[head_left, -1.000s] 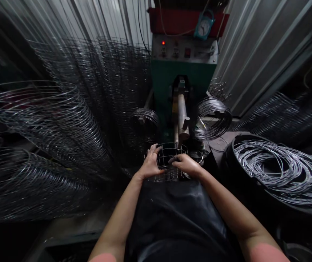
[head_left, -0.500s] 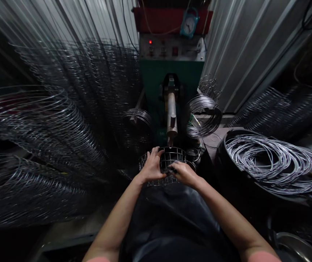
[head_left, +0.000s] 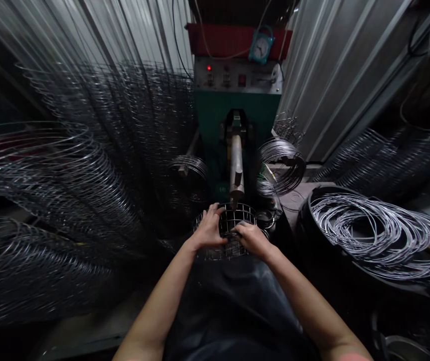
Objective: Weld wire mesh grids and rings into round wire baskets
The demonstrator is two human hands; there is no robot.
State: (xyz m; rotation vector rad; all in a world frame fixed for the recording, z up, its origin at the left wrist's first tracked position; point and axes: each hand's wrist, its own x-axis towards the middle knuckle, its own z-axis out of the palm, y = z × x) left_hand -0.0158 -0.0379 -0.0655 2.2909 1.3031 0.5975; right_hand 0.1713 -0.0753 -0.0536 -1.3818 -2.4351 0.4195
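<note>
A small round wire-mesh basket (head_left: 233, 216) sits in front of me, just under the tip of a metal arm (head_left: 236, 168) that sticks out of a green machine (head_left: 237, 108). My left hand (head_left: 208, 228) grips the basket's left side, fingers curled over the rim. My right hand (head_left: 251, 237) holds its near right edge, fingers closed on the wire. A dark apron (head_left: 237, 311) covers my lap below the hands.
Tall stacks of wire rings (head_left: 57, 175) fill the left side. A black tub (head_left: 335, 250) of loose wire hoops (head_left: 380, 230) stands at the right. Wire coils (head_left: 282, 160) hang beside the machine. A clock (head_left: 260, 47) sits on top, with corrugated metal walls (head_left: 350, 75) behind.
The view has shifted slightly between frames. Both hands stay on the wire basket and have turned it a little under the machine's arm.
</note>
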